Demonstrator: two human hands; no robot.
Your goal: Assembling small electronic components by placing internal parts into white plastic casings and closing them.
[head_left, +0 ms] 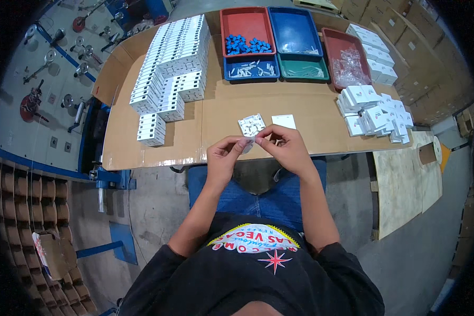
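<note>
My left hand (pixel 225 157) and my right hand (pixel 286 149) meet at the table's front edge, thumbs and forefingers pinched together. Between the fingertips is a small clear plastic piece (pixel 247 145), perhaps a little bag; fingers cover part of it. Just beyond lies a white square plate with raised parts and holes (pixel 251 125), tilted on the cardboard. Beside it, past my right hand, is a plain white square plate (pixel 284 121).
Stacked white boxes (pixel 168 63) fill the left side of the cardboard-covered table (pixel 224 110). Behind stand a red tray (pixel 247 21) of blue pieces, blue trays (pixel 295 31), a green tray (pixel 304 76) and a dark red tray (pixel 332 39) of clear plastic. White pieces (pixel 374 113) are piled right.
</note>
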